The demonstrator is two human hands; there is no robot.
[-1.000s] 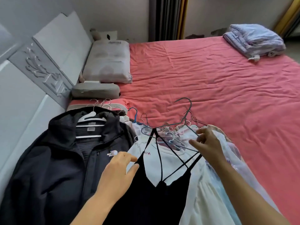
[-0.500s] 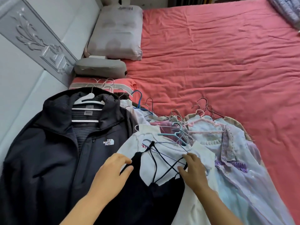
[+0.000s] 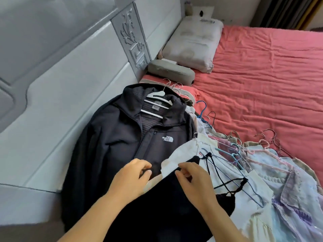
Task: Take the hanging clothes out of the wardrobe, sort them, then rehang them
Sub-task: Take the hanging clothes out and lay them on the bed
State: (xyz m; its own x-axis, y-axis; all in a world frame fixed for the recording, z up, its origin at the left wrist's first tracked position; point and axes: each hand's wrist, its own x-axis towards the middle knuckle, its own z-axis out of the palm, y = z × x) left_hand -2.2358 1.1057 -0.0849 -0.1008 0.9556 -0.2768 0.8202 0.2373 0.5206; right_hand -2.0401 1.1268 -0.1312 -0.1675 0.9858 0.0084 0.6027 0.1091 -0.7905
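A black strappy top (image 3: 167,206) lies on the clothes pile on the bed, its thin straps still looped on a wire hanger (image 3: 232,173). My left hand (image 3: 131,177) pinches the top's left edge with curled fingers. My right hand (image 3: 194,180) pinches the top's upper edge just beside it. Under the top lies a white garment (image 3: 190,152). A dark jacket (image 3: 118,147) on a white hanger (image 3: 157,96) lies to the left. Pastel garments (image 3: 286,198) on several hangers spread to the right.
The red bedsheet (image 3: 262,84) stretches out beyond the pile. A pale pillow (image 3: 194,44) and a grey cushion (image 3: 171,72) lie by the padded white headboard (image 3: 61,75) on the left. Dark curtains (image 3: 279,13) hang at the far right.
My right hand has left the straps and hanger and moved left to the top's upper edge, close to my left hand. The view has swung left toward the headboard.
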